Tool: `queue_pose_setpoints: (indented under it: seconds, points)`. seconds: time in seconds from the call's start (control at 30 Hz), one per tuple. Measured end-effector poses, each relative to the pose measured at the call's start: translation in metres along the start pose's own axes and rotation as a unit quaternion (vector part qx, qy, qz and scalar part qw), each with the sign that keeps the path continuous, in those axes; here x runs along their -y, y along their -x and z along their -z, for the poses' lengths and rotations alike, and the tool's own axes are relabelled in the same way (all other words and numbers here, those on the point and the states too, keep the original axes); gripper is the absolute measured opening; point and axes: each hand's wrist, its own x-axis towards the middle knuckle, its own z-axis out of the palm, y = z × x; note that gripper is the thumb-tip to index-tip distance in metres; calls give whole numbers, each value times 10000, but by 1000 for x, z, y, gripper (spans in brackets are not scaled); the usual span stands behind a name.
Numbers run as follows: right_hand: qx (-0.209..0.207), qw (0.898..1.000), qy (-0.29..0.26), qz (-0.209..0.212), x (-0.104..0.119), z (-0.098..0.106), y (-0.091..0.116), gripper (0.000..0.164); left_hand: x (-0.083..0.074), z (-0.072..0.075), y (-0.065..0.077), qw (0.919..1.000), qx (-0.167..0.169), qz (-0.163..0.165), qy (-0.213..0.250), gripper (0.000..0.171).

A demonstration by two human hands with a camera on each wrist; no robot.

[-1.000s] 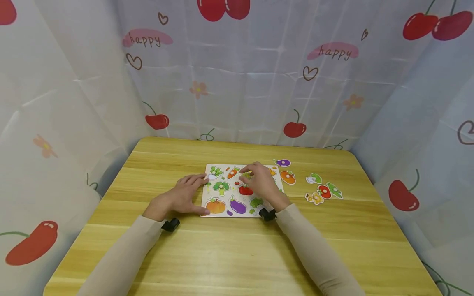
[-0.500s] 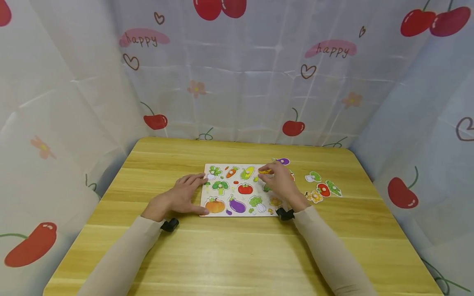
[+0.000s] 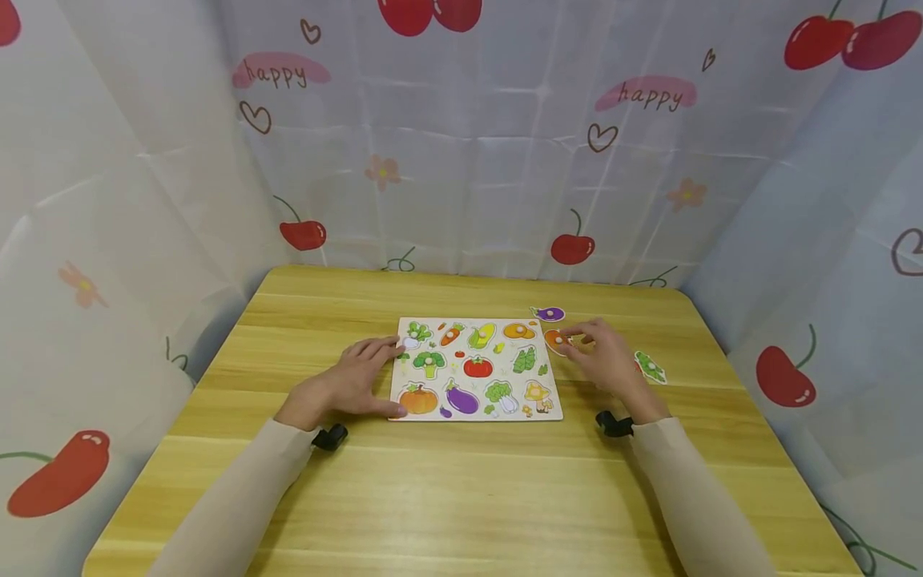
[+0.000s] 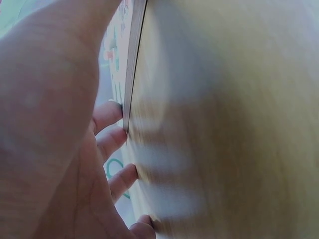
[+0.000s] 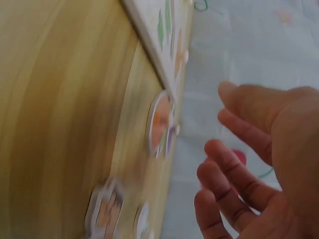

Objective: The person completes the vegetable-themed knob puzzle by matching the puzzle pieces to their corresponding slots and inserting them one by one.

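A white vegetable puzzle board [image 3: 513,381] lies on the table. My left hand [image 3: 353,378] rests at its left edge, fingers spread; in the left wrist view the fingertips [image 4: 110,113] touch the board's side. Knobbed carrot [image 3: 452,336], corn [image 3: 481,336] and orange-yellow vegetable [image 3: 518,330] pieces sit in the top row. My right hand [image 3: 609,361] hovers right of the board over a pumpkin piece [image 3: 554,342]. The right wrist view shows this pumpkin piece [image 5: 159,123] apart from the loosely bent fingers, which hold nothing.
An eggplant piece [image 3: 550,313] lies beyond the board's far right corner. A green pea-pod-like piece [image 3: 651,367] lies farther right, beside a mostly hidden red one. In the right wrist view, a mushroom-like piece [image 5: 103,211] lies nearby. A printed curtain [image 3: 461,184] encloses the table.
My right hand moved right from the corn, past the board's top right corner, to the loose pumpkin piece. It let go of the orange-yellow piece there. My left hand stayed put.
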Motion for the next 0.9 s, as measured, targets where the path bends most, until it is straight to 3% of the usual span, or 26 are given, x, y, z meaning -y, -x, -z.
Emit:
queue_pose_setpoints:
  seconds: [0.3, 0.6, 0.9]
  points:
    - [210, 9995, -34, 212, -47, 31, 20, 45, -1, 1, 0, 10000, 6, 71, -19, 120]
    - [366, 9993, 74, 25, -88, 56, 37, 51, -2, 0, 0, 10000, -18, 55, -40, 120]
    - [466, 9983, 336, -9, -104, 63, 43, 30, -2, 0, 1, 10000, -28, 17, -51, 120]
